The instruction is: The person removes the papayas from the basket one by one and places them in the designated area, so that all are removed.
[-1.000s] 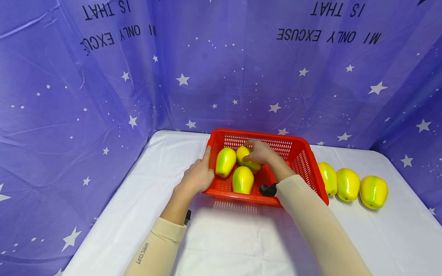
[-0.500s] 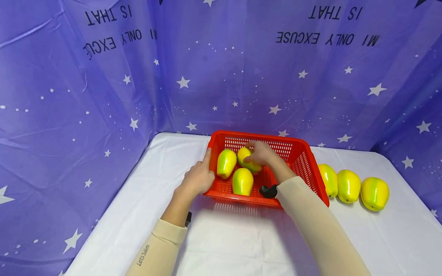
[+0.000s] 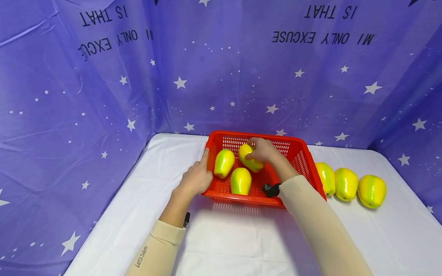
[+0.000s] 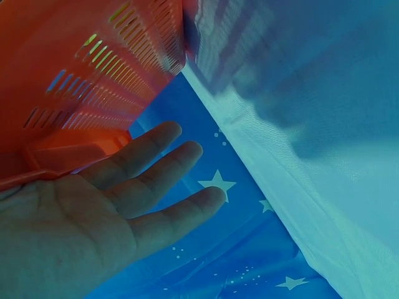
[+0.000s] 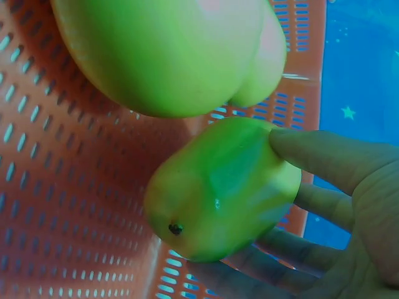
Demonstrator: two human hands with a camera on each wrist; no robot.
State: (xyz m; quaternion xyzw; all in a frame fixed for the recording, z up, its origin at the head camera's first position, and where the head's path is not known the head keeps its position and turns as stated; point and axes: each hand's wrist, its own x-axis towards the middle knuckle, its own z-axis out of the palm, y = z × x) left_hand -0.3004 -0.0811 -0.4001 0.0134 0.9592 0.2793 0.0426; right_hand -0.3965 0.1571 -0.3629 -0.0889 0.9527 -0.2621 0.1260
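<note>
In the head view, my right hand [image 3: 262, 150] reaches into the red plastic basket [image 3: 238, 197] and grips a yellow-green mango [image 3: 249, 157] near the back wall. The right wrist view shows the thumb on one side of this mango [image 5: 224, 187] and the fingers round the other. Two other mangoes lie in the basket: one by the left wall [image 3: 224, 163], one near the front [image 3: 241, 181]. My left hand [image 3: 197, 177] holds the basket's left rim. In the left wrist view its fingers [image 4: 168, 218] stretch out below the rim, and its thumb is hidden.
A row of three mangoes, the middle mango [image 3: 346, 184] among them, lies on the white cloth [image 3: 228, 245] right of the basket. Purple star-printed curtains [image 3: 214, 76] hang behind and at the sides. A black wrist strap [image 3: 271, 190] shows at the right cuff.
The mango in my right hand has risen slightly and shifted a little right, away from the other two. My left hand stays on the rim. The head view has shifted slightly.
</note>
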